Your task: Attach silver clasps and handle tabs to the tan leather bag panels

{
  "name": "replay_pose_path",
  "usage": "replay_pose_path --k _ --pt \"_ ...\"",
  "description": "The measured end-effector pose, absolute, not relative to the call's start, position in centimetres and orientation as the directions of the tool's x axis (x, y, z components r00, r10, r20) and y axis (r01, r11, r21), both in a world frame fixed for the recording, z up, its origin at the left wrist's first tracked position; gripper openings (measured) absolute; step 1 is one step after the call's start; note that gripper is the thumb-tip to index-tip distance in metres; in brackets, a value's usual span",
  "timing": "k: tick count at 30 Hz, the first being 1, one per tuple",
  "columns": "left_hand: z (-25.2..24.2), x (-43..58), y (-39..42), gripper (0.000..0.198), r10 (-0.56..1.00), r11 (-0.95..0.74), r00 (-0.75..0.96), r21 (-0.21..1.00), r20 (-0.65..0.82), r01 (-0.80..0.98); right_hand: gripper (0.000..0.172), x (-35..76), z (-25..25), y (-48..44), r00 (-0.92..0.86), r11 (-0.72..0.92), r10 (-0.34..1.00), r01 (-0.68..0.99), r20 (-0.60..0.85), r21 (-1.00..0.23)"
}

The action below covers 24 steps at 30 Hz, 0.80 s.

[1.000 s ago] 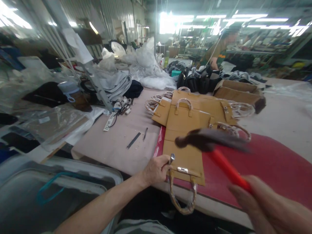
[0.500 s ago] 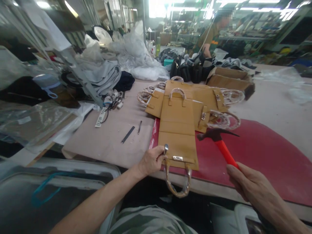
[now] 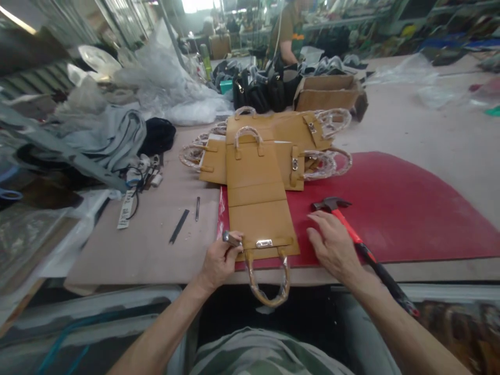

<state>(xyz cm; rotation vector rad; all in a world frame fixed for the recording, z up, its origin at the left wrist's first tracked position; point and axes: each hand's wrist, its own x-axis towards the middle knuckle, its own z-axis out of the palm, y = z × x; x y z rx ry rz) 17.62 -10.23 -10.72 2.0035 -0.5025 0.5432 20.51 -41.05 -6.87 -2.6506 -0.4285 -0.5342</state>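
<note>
A tan leather bag panel [image 3: 255, 182] lies lengthwise in front of me, with a silver clasp plate [image 3: 264, 243] near its front end. Its plastic-wrapped handle [image 3: 269, 299] hangs over the table edge. At the panel's front left corner, my left hand [image 3: 221, 260] is closed around a short metal punch [image 3: 232, 239], tilted sideways. My right hand [image 3: 334, 245] is apart from the panel, fingers loosely spread, nothing in them. Just beyond it, a hammer [image 3: 353, 232] with a red and black handle rests on the red mat [image 3: 398, 203], its handle end jutting past the edge.
More tan bag pieces [image 3: 273, 125] with wrapped handles are piled behind. A dark flat strip [image 3: 179, 226] and a thin metal rod [image 3: 197, 209] lie on the left. A cardboard box [image 3: 330, 96], black bags [image 3: 265, 91] and plastic wrap [image 3: 183, 94] stand farther back, near another person [image 3: 287, 34].
My right hand has let go of the hammer, which now lies on the mat, and has moved left toward the panel. In my left hand the punch has tipped over from upright. The view has shifted.
</note>
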Motion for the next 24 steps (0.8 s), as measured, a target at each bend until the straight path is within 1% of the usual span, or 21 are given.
replay_pose_path --k 2,3,6,10,12,16,18,19,21,22,24 --pt "-10.6 17.6 -10.2 0.014 -0.134 -0.462 0.814 0.691 0.565 -0.556 0.033 20.6 -8.2 -39.2 0.856 -0.806 0.310 0.468 0.414 -0.363" --pt "-10.5 17.5 -10.2 0.013 -0.135 -0.466 0.816 0.691 0.562 -0.553 0.035 20.6 -8.7 -38.6 0.858 -0.796 0.334 0.479 0.391 -0.370" --pt "-10.4 17.4 -10.2 0.014 -0.139 -0.489 0.823 0.685 0.551 -0.541 0.041 20.6 -9.5 -38.6 0.858 -0.758 0.376 0.502 0.349 -0.417" --pt "-10.3 17.0 -10.1 0.018 -0.158 -0.512 0.829 0.673 0.536 -0.533 0.044 20.7 -9.5 -39.8 0.849 -0.686 0.400 0.527 0.346 -0.502" --pt "-10.3 16.8 -10.0 0.021 -0.173 -0.504 0.820 0.667 0.545 -0.549 0.041 20.7 -9.3 -39.9 0.853 -0.676 0.395 0.522 0.341 -0.520" --pt "-10.3 16.5 -10.1 0.025 -0.199 -0.466 0.814 0.678 0.545 -0.568 0.030 20.7 -9.0 -39.7 0.856 -0.676 0.407 0.517 0.320 -0.525" --pt "-10.4 16.4 -10.1 0.020 -0.140 -0.455 0.860 0.739 0.491 -0.497 0.027 20.7 -9.0 -39.6 0.860 -0.678 0.404 0.511 0.313 -0.528" --pt "-10.5 16.4 -10.0 0.016 -0.079 -0.433 0.895 0.794 0.438 -0.427 0.026 20.7 -9.1 -39.6 0.862 -0.679 0.397 0.506 0.313 -0.532" --pt "-10.4 16.5 -9.8 0.012 0.075 -0.319 0.954 0.913 0.292 -0.254 0.027 20.7 -9.1 -39.6 0.867 -0.680 0.382 0.498 0.320 -0.538" --pt "-10.4 16.5 -9.6 0.012 0.140 -0.241 0.965 0.953 0.220 -0.183 0.029 20.7 -9.1 -39.5 0.868 -0.678 0.376 0.496 0.324 -0.543" --pt "-9.9 16.5 -9.5 0.012 0.208 -0.125 0.966 0.984 0.151 -0.126 0.033 20.7 -9.1 -39.6 0.868 -0.670 0.371 0.496 0.329 -0.553"
